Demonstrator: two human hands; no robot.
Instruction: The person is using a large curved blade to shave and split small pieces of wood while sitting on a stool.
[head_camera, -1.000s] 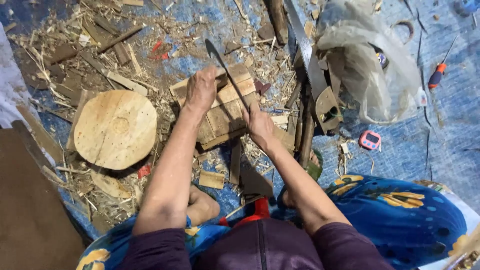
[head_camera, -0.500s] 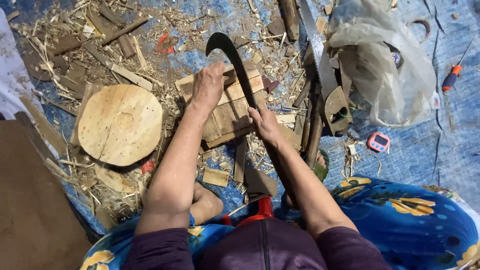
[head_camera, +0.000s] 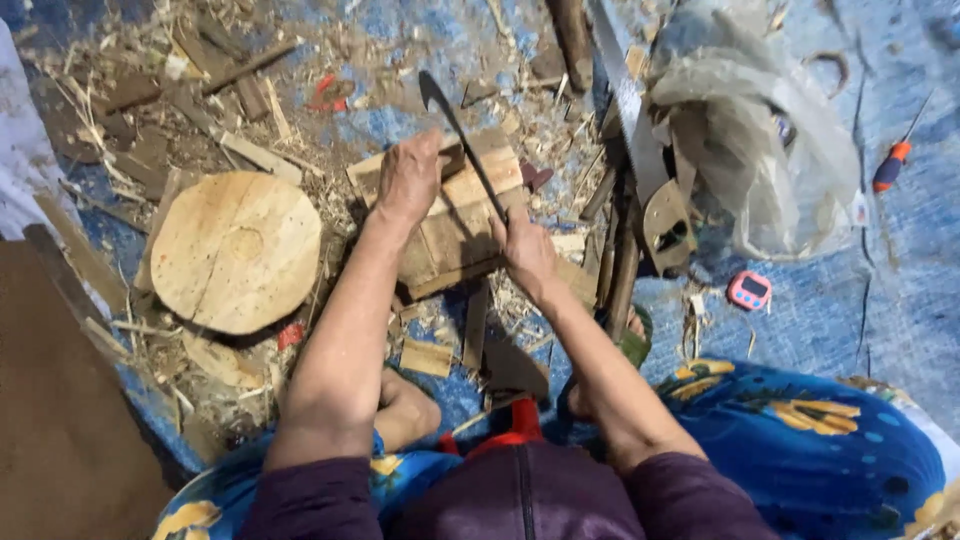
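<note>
My left hand (head_camera: 408, 178) presses down on a stack of flat wooden boards (head_camera: 455, 225) lying on the blue sheet. My right hand (head_camera: 527, 250) grips the handle of a dark curved blade (head_camera: 462, 135), a hooked chopping knife. The blade lies edge-down across the top of the boards, its tip pointing away from me. Both forearms reach forward from purple sleeves. The handle is hidden inside my right fist.
A round wooden disc (head_camera: 236, 250) lies left of the boards among chips and shavings. A handsaw (head_camera: 630, 120) and a clear plastic bag (head_camera: 750, 150) sit at the right. An orange-handled screwdriver (head_camera: 890, 165) and a small pink device (head_camera: 749, 290) lie further right.
The curved blade was raised above the boards half a second ago and has come down onto them. My left hand stays on the boards. The view has shifted slightly.
</note>
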